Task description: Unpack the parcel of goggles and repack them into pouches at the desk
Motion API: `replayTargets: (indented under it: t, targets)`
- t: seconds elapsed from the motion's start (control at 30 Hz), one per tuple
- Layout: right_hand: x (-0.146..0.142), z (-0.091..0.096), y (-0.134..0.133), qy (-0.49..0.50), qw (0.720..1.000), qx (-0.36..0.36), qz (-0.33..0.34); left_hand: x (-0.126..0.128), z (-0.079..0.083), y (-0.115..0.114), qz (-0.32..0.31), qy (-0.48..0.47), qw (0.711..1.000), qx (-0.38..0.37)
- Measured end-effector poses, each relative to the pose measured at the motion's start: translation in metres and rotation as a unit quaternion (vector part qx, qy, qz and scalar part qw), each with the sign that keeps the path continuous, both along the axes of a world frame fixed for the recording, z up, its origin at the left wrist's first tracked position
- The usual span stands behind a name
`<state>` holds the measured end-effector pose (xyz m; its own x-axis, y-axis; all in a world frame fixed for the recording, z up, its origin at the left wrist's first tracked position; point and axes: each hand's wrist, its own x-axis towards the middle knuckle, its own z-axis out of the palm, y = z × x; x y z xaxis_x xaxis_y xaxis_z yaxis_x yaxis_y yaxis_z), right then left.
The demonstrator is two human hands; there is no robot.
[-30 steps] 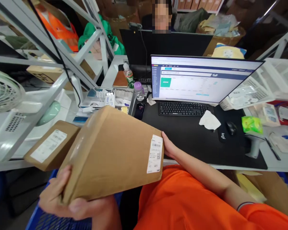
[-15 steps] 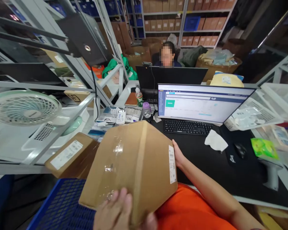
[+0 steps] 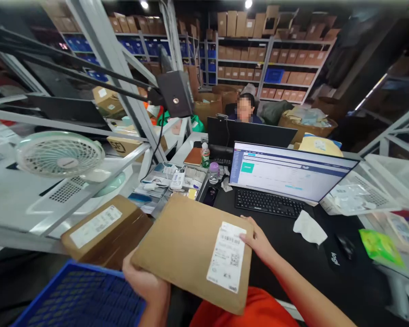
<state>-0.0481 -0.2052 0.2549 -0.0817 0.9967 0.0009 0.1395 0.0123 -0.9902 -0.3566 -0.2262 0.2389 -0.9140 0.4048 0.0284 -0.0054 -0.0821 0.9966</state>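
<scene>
Box: flat brown cardboard box (image 3: 184, 245), held up in front of you over the bench's near edge (image 3: 288, 309) & your lap, broad face up, a bit tilted. Looks wide for its depth, so lift both ends evenly, no twisting.
Shipping label: white paper label w/ black print (image 3: 226, 256), on the right end of the upper face, fully turned up. Hold it flat, don't crease it.
R hand: R hand (image 3: 259, 240) pinches the far right edge, thumb lapping the label's side. Slide the thumb off the print; undersides of fingers hidden, can't tell how far they reach.
L hand: L hand (image 3: 146, 279) cups the near left corner, fingers wrapped round the side; fingertips hidden. Good spot for weight, palm firm, wrist straight.
2nd box: long brown cardboard box w/ shiny tape (image 3: 112, 240), just left. Mind the corner, don't knock it.
Basket: blue plastic mesh basket (image 3: 95, 269), below L wrist. Give the elbow room.
Mat: black desk mat (image 3: 303, 263), w/ black keyboard (image 3: 269, 203) & crumpled white tissue (image 3: 310, 228) on it. Stay clear of both.
</scene>
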Motion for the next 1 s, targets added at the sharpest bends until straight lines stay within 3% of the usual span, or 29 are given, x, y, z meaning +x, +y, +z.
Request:
replayTargets:
  t: [0.1, 0.17, 0.33, 0.47, 0.6, 0.77, 1.0]
  targets:
    - [-0.018, -0.006, 0.008, 0.030, 0.997, -0.018, 0.070, -0.026, -0.022, 0.019, -0.004, -0.078, 0.997, -0.012]
    - [-0.032, -0.012, 0.013, 0.036, 0.996, -0.035, 0.077, -0.036, -0.040, 0.023, -0.002, -0.109, 0.994, -0.016]
    - [-0.056, -0.033, 0.015, -0.055, 0.997, -0.003, 0.060, -0.051, -0.087, 0.012, -0.002, -0.167, 0.985, -0.036]
    - [-0.068, -0.035, 0.015, -0.134, 0.988, 0.052, 0.054, -0.064, -0.109, 0.007, -0.006, -0.205, 0.978, -0.047]
    - [-0.085, -0.030, 0.016, -0.144, 0.986, 0.063, 0.064, -0.080, -0.110, 0.003, 0.005, -0.226, 0.973, -0.037]
    - [-0.098, -0.031, 0.010, -0.115, 0.984, 0.078, 0.110, -0.101, -0.094, 0.001, 0.021, -0.241, 0.970, -0.013]
    - [-0.078, -0.050, -0.001, -0.108, 0.963, 0.108, 0.221, -0.117, -0.076, 0.028, -0.046, -0.244, 0.969, -0.021]
